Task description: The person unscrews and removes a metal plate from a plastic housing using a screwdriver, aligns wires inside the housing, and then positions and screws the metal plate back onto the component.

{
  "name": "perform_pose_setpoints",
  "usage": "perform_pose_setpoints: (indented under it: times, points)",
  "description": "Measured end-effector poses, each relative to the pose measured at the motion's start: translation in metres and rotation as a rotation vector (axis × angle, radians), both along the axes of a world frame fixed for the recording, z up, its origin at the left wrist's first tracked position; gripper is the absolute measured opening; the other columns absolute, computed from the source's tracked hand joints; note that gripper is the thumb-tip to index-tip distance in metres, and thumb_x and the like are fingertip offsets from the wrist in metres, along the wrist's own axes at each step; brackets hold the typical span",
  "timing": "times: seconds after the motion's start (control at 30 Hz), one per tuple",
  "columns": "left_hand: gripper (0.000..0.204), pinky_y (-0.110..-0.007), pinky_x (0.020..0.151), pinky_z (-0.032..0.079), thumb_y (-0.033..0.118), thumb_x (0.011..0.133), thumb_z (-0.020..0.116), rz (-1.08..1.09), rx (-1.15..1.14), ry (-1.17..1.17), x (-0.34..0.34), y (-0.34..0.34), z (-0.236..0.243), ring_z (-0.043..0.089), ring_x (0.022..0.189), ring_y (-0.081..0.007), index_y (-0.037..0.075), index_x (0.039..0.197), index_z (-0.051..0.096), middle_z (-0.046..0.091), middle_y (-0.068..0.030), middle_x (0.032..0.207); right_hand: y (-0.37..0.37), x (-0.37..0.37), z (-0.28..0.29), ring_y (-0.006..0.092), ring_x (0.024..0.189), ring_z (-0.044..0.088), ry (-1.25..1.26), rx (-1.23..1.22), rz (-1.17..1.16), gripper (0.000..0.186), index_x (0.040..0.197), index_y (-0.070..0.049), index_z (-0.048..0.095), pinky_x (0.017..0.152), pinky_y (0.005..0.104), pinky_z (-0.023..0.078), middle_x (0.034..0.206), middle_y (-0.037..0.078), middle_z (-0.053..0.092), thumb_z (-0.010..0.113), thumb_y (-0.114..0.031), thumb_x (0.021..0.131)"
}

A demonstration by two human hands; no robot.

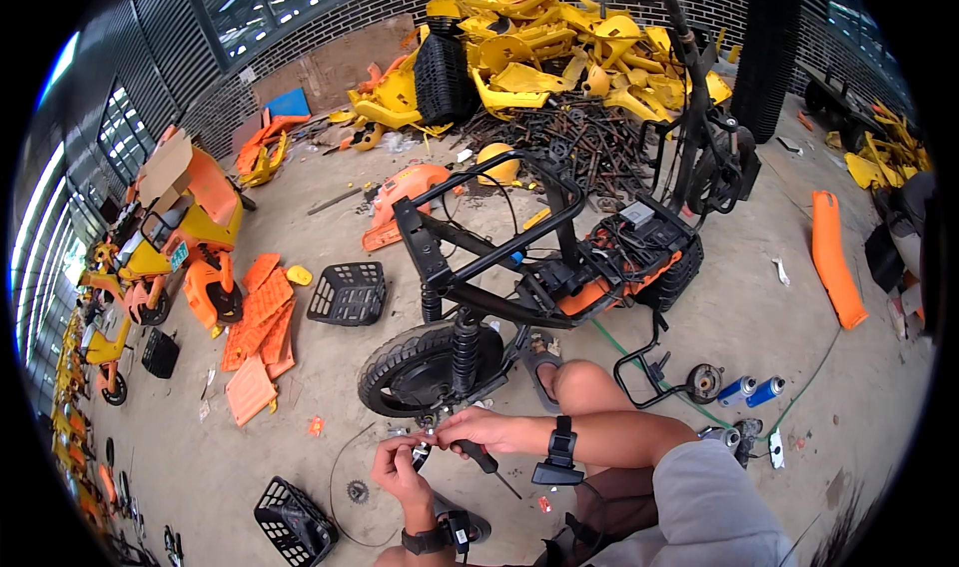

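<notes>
The stripped black scooter frame stands before me, its rear wheel and shock absorber just beyond my hands. My left hand is closed in a pinch beside the wheel axle, around something too small to make out. Meeting it from the right, my right hand also has its fingertips at this spot. A black-handled screwdriver is tucked in my right hand, its shaft pointing down toward the lower right. A thin black cable curves over the floor left of my left hand.
Black baskets lie to the left, near stacked orange panels. Blue spray cans and a brake drum are at right. Yellow panels and dark metal parts are heaped behind. Scooters line the left side.
</notes>
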State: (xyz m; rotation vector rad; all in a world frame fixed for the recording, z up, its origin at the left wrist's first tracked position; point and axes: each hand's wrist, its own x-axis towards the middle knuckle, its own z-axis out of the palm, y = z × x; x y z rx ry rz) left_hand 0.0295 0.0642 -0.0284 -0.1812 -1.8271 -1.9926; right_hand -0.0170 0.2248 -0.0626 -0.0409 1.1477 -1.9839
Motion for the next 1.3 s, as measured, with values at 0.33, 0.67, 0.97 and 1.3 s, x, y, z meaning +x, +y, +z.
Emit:
perform_pose_setpoints:
  times: [0.33,0.67,0.97,1.3]
  points:
    - [0.015,-0.041,0.085,0.055,-0.001,0.089,0.046,0.011,-0.028,0.013,0.001,-0.007,0.0,0.068,0.074,-0.0233,-0.005,0.085,0.059,0.068,-0.0158,0.075,-0.001,0.002,0.017,0.0062,0.064,0.055,0.114,0.163,0.014,0.021,0.103,-0.001,0.071,0.058,0.0208,0.045,0.086,0.002,0.067,0.067,-0.016,0.089]
    - [0.016,-0.032,0.078,0.054,-0.004,0.09,0.046,-0.021,-0.018,-0.039,0.008,-0.015,0.006,0.068,0.08,-0.0215,-0.006,0.087,0.062,0.07,-0.0153,0.084,-0.01,-0.002,0.01,0.0081,0.065,0.057,0.114,0.134,0.007,0.016,0.099,0.0,0.071,0.056,0.0227,0.045,0.082,0.004,0.067,0.064,-0.012,0.09]
    - [0.016,-0.027,0.072,0.052,0.0,0.09,0.051,-0.054,0.02,-0.042,0.007,-0.024,-0.011,0.066,0.077,-0.0142,-0.002,0.089,0.066,0.07,-0.009,0.085,-0.013,0.003,0.011,0.0082,0.067,0.057,0.014,0.12,-0.011,0.018,0.104,0.001,0.067,0.06,0.0236,0.049,0.085,0.003,0.065,0.066,-0.009,0.09]
    - [0.016,-0.027,0.07,0.052,-0.001,0.091,0.048,-0.084,0.012,-0.062,0.01,-0.025,-0.005,0.065,0.077,-0.0133,-0.003,0.088,0.064,0.07,-0.0093,0.083,-0.011,0.002,0.008,0.0122,0.062,0.058,0.19,0.17,-0.036,0.017,0.093,0.005,0.07,0.058,0.0256,0.048,0.077,0.007,0.067,0.068,-0.011,0.088]
